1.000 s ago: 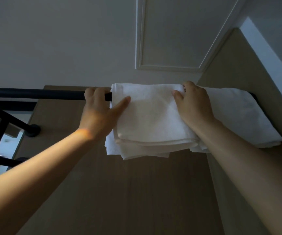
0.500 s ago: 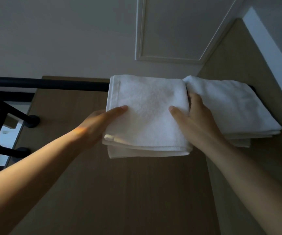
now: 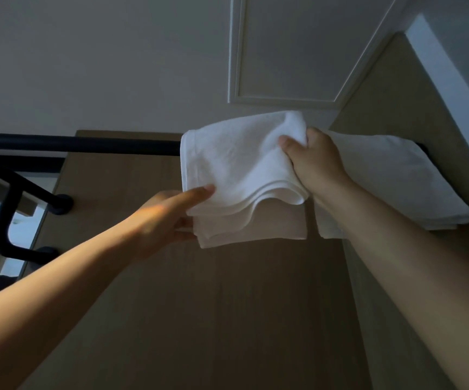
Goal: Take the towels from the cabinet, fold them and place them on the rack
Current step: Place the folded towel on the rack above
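Observation:
A folded white towel (image 3: pixel 236 170) hangs over the black rack bar (image 3: pixel 81 143), high up in front of me. My right hand (image 3: pixel 315 164) grips the towel's upper right corner and bunches the cloth there. My left hand (image 3: pixel 171 215) pinches the lower left corner, thumb on the front and fingers behind the layers. A second folded white towel (image 3: pixel 391 175) lies draped over the bar to the right, partly hidden behind my right arm.
The bar runs left to a black curved bracket (image 3: pixel 2 220) fixed on the wooden panel (image 3: pixel 227 305). A white framed panel (image 3: pixel 289 52) sits above on the ceiling. A wooden side wall (image 3: pixel 391 88) closes in the right end of the rack.
My right hand moved up from the towel's lower right edge and now bunches its top right corner. My left hand still holds the lower left corner. The towel's front layers have rumpled.

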Demonstrator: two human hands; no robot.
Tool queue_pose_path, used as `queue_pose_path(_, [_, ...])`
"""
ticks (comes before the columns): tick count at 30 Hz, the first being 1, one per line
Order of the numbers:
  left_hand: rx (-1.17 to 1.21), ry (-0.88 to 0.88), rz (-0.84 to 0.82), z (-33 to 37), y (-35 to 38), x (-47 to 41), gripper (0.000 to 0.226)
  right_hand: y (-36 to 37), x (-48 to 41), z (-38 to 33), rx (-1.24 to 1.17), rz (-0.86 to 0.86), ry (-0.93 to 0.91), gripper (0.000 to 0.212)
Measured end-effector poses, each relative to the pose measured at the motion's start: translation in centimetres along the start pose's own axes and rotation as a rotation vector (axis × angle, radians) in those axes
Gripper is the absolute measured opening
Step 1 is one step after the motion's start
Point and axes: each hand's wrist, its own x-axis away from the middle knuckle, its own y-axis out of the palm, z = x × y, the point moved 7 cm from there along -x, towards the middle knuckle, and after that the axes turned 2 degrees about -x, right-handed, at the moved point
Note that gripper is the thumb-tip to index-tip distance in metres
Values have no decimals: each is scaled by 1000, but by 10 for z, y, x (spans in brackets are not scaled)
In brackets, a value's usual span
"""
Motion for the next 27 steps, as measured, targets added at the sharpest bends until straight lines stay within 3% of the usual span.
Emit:
queue_pose_path(4, [56,-8,2,-3,7,9,55,4,12,11,-78,-76,28,25])
queue_pose_path(9, [266,-50,114,-8,-1,10,46,-2,28,21,-110,-211,71,41])
queue_pose_path(12, [346,-96,111,-13,-1,12,48,-5,43,34,-228,-343,199,50])
queue_pose_path(15, [372,-118,71,-17,3,15,39,-7,57,45,-231,-454,273,47])
queue_pose_path(20, [373,-50,47,-19,4,14,30,-12,66,51,-51,-414,219,40])
queue_pose_path(23, [275,-18,57,-18,0,13,38,-15,67,51,17,-384,187,42])
queue_pose_path(25, [285,-22,55,-18,0,13,39,-18,71,45,130,-321,108,54])
queue_pose_path(27, [294,-26,46,-19,1,15,38,-22,84,26,334,-187,-89,72])
